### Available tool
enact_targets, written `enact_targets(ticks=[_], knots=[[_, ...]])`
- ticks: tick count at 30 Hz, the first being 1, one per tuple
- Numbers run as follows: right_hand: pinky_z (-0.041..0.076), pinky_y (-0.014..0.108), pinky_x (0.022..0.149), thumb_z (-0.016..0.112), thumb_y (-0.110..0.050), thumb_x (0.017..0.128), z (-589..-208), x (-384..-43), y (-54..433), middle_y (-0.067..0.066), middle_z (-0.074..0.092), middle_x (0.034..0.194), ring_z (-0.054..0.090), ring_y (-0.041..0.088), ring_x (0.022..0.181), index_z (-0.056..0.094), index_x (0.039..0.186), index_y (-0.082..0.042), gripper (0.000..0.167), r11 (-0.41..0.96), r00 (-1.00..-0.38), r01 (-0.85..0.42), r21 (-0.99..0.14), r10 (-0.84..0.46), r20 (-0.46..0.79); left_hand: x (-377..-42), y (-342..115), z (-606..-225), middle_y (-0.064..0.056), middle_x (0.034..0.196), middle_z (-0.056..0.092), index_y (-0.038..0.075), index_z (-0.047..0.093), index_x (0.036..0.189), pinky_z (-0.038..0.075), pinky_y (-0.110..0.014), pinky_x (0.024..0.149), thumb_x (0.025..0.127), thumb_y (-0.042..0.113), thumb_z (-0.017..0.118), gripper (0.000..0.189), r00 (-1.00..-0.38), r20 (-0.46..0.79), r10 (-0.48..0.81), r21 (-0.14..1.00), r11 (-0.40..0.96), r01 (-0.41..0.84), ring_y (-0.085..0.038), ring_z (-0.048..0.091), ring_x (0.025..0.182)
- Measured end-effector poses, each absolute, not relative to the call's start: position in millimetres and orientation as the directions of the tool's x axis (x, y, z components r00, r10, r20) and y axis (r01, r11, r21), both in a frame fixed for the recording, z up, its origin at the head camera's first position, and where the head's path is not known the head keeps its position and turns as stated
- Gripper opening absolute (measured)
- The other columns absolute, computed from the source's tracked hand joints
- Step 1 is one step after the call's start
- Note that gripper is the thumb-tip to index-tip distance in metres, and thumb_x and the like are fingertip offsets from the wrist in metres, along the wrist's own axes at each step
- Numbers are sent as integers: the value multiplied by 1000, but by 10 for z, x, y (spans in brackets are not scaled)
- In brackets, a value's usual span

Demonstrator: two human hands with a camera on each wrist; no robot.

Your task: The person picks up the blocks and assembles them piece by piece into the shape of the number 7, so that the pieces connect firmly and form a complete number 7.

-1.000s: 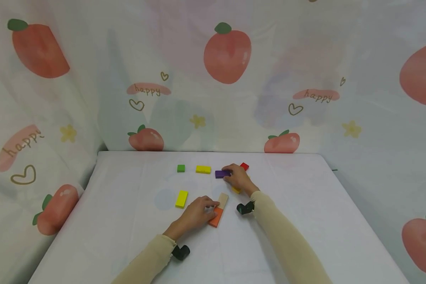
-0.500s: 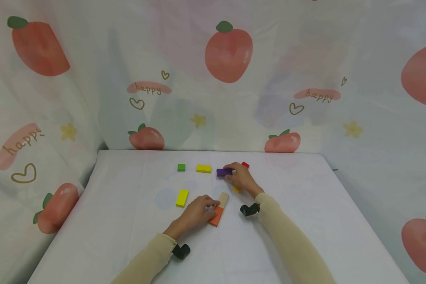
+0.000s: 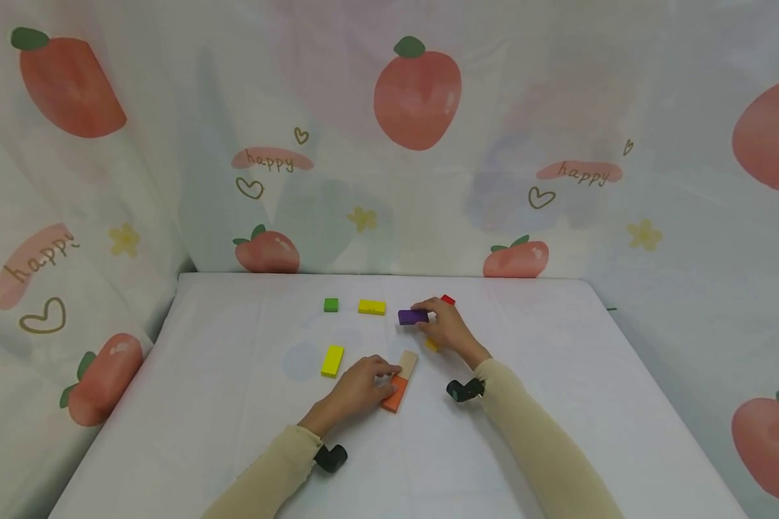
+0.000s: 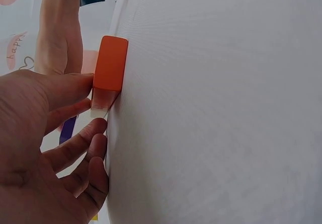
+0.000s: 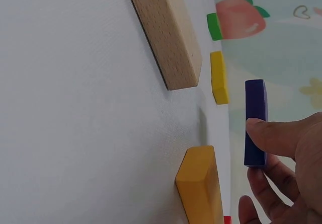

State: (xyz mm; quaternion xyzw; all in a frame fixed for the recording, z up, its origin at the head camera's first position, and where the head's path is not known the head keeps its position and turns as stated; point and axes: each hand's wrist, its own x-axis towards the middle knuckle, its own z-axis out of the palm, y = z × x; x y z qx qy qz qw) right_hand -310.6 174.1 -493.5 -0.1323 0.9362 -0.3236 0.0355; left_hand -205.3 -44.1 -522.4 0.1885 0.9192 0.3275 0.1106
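Note:
My right hand (image 3: 448, 328) pinches a purple block (image 3: 412, 317) between thumb and fingers. In the right wrist view the purple block (image 5: 255, 123) is off the table, with the thumb across its side. My left hand (image 3: 360, 387) rests at an orange block (image 3: 395, 396) and a plain wooden block (image 3: 408, 364), which lie end to end in a slanted row. The thumb touches the orange block (image 4: 110, 63) and the index finger reaches to the plain one; the other fingers hang loosely curled. A darker yellow block (image 5: 197, 183) lies below my right hand, partly hidden.
Along the back of the white table (image 3: 247, 375) lie a green block (image 3: 331, 305) and a yellow block (image 3: 372, 308). A red block (image 3: 449, 299) shows behind my right hand. Another yellow block (image 3: 332, 361) lies beyond my left hand.
My right hand has drawn slightly right and back towards me, lifting the purple block off the table. The left hand and the blocks by it look unmoved.

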Motion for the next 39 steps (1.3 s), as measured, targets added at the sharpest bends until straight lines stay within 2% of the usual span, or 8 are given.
enact_targets(ticks=[11, 39], knots=[[47, 51, 104, 69, -13, 91, -4960, -3026, 1797, 12, 61, 131, 57, 31, 123, 65, 127, -12, 36, 751, -950, -282, -597, -307, 63, -2051, -442, -5213, 4, 119, 63, 28, 65, 130, 50, -38, 100, 94, 30, 67, 37, -906, -83, 414, 638, 721, 271, -15, 57, 112], [42, 51, 110, 67, -8, 91, -5044, -2945, 1803, 13, 61, 130, 55, 32, 124, 64, 127, -11, 37, 723, -920, -353, -594, -385, 77, -2058, -441, -5225, 5, 118, 63, 27, 65, 130, 51, -36, 100, 94, 29, 67, 36, -907, -84, 413, 642, 719, 268, -15, 58, 112]])
